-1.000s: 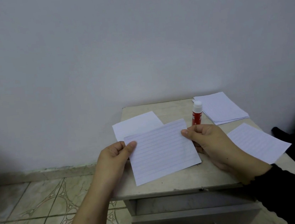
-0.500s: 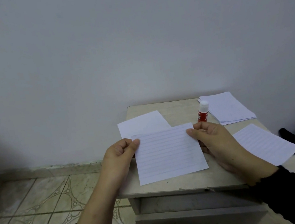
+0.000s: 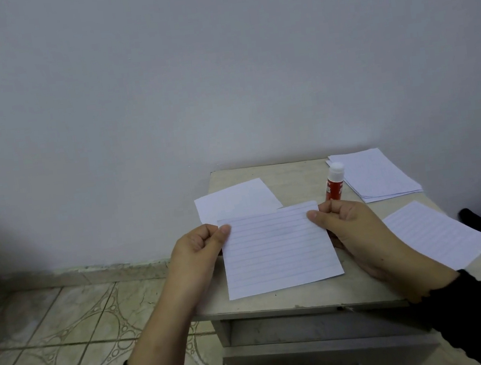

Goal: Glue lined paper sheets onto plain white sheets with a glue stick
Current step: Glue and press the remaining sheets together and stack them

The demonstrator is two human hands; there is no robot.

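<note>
Holding a lined sheet (image 3: 277,249) by its two upper corners, I have it over the front half of the small table (image 3: 293,176). Farthest left is my left hand (image 3: 197,248): its thumb lies flat on the lined face at the top left corner, and the other fingers curl behind the edge, so the corner is pinched between them. Just past that hand, toward the wall, a plain white sheet (image 3: 235,199) lies flat on the tabletop, its left corner hanging off the table's edge; the top edge of the sheet I hold covers its near edge. The lined sheet itself spreads between my two hands, lines running across, its lower edge close to the table's front lip; I cannot tell whether that lower edge touches the top. At the top right corner my right hand (image 3: 350,223) pinches the paper the same way, thumb on the face, fingers folded behind. Directly behind those knuckles stands a red glue stick (image 3: 334,183) with a white cap, upright. Right of it, in the far corner, sits a stack of lined sheets (image 3: 381,177). Nearer me, a single lined sheet (image 3: 437,232) lies on the right edge, overhanging it.
</note>
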